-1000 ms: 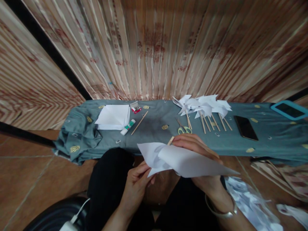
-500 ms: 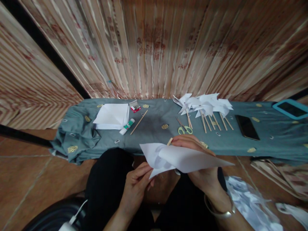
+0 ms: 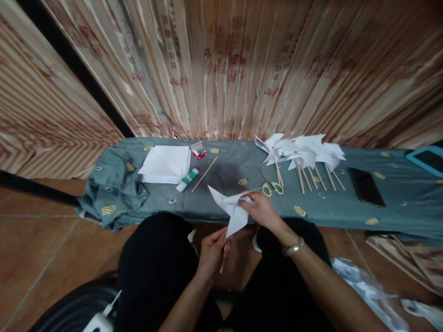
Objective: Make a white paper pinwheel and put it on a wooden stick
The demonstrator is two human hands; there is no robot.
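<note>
Dim, even indoor light with no hard shadows; a darker patch lies mid-tabletop [image 3: 224, 177]. The white pinwheels [image 3: 304, 154] at the far edge glare slightly, and the held paper [image 3: 235, 210] looks soft-edged. Wide-angle distortion bends the curtain [image 3: 221, 69] lines toward the corners.

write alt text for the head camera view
A person's right hand and left hand hold a folded white paper at the edge of a cloth-covered table. On it lie scissors, a glue stick, a paper stack and finished pinwheels on sticks.
</note>
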